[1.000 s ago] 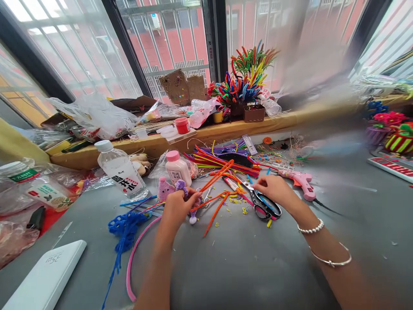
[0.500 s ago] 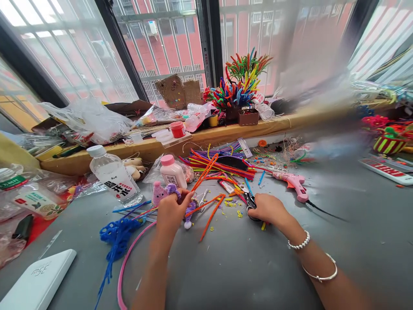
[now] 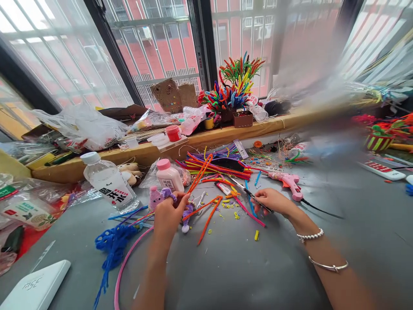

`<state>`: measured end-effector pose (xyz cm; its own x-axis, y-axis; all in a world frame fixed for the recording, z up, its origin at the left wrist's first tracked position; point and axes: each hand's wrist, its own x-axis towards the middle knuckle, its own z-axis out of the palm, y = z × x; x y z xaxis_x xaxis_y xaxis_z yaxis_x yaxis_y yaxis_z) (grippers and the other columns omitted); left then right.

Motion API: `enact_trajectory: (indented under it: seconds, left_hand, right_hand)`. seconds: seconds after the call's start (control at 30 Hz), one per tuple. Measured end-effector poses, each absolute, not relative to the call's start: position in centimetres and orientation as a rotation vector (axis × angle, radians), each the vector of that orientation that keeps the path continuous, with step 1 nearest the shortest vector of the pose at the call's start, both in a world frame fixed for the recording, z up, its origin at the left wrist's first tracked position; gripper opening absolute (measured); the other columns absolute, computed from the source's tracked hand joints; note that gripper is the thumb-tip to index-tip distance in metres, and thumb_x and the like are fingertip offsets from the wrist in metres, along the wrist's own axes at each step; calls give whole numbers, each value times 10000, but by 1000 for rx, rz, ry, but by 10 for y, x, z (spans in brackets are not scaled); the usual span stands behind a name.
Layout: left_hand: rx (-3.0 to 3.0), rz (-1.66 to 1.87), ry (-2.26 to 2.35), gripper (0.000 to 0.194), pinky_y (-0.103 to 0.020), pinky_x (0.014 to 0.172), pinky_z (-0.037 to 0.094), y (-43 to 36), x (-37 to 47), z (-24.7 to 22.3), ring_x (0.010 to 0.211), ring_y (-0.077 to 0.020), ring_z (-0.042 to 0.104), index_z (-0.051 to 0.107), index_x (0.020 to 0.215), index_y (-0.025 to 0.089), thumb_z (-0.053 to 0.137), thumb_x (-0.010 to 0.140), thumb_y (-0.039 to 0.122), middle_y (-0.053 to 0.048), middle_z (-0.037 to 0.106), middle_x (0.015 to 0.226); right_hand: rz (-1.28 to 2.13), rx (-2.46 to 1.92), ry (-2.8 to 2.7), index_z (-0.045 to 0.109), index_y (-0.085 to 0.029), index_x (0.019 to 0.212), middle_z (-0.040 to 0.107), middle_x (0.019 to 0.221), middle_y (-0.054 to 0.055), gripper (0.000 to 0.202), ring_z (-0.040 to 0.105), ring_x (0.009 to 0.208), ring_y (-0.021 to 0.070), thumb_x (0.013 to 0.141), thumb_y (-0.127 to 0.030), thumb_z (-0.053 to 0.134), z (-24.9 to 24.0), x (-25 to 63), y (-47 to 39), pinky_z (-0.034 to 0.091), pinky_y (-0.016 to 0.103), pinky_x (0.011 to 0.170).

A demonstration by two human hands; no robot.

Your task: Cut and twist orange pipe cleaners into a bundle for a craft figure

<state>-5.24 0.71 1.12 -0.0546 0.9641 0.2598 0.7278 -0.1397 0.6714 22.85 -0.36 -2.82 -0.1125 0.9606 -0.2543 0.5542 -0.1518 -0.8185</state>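
My left hand [image 3: 170, 211] is closed in a pinch on bent orange pipe cleaners [image 3: 200, 174], which rise up and away from the fingertips. Just behind that hand sits a small pink crocheted figure [image 3: 155, 198], with purple crochet pieces beside the fingers. My right hand [image 3: 271, 201] grips a pair of scissors [image 3: 247, 192], blades pointing up and left over the table. More orange pipe cleaners [image 3: 209, 221] lie bent between the hands. Yellow scraps [image 3: 236, 215] are scattered near a pink pipe cleaner [image 3: 250, 212].
A pink glue gun [image 3: 292, 185] with a black cord lies at right. A water bottle [image 3: 111, 185] and a pink-capped bottle [image 3: 169, 175] stand at left. Bundled pipe cleaners [image 3: 213, 168] lie behind. Blue yarn [image 3: 116, 241] and a white power bank [image 3: 38, 286] lie at front left.
My right hand has lifted the scissors off the table and turned them, blades now toward upper left. My left hand keeps its pinch on the orange pipe cleaners. The view has shifted slightly.
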Motion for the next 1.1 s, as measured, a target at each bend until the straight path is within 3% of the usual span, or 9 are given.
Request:
enact_trajectory:
  seconds: [0.1,0.23,0.4,0.53,0.67,0.83,1.1]
  left_hand:
    - [1848,1059,1823,321,-245,549,452,7,-53,11,568,-178,630,579,691,186,482,684,492,-12,658,584]
    - [1797,1120,1841,337,-259,562,461,7,-55,13,562,-180,632,577,705,185,481,673,507,-13,657,593]
    - [1768,1129,1847,329,-257,568,461,8,-55,12,569,-177,634,576,718,192,480,675,504,-10,655,607]
    - [1791,1157,1829,307,-255,556,459,8,-53,10,568,-178,632,571,712,193,485,682,486,-11,652,599]
    - [1853,1177,1838,279,-255,579,456,5,-52,10,578,-171,629,563,716,198,479,702,463,-10,653,607]
    - [1933,1197,1841,254,-241,591,440,2,-49,12,578,-156,625,553,710,210,464,730,447,11,647,594]
    - [1979,1216,1843,240,-229,596,434,0,-48,13,563,-136,609,547,693,205,465,737,426,15,643,603]
  right_hand:
    - [1371,-1612,-1433,532,-132,601,677,651,61,188,533,407,65,725,-274,527,-23,233,-7,391,171,406]
    - [1566,-1465,-1154,527,-134,638,684,747,94,151,631,602,114,676,-237,630,-15,237,-12,470,174,496]
    - [1557,-1274,-1145,557,-129,764,659,904,146,347,647,736,182,643,-439,653,-15,237,-14,523,287,666]
    - [1583,-909,-1213,559,-130,858,605,1038,177,532,592,932,264,561,-563,647,-17,231,-15,422,426,868]
    - [1704,-585,-1287,557,-170,993,506,1197,168,606,458,1114,299,566,-594,622,-18,220,-20,335,473,923]
    - [1875,-439,-1364,544,-169,1056,473,1225,188,685,437,1127,321,551,-627,605,-17,206,-28,314,493,915]
    - [1975,-391,-1332,550,-175,1040,464,1237,185,644,450,1116,318,561,-599,622,-13,198,-32,304,487,920]
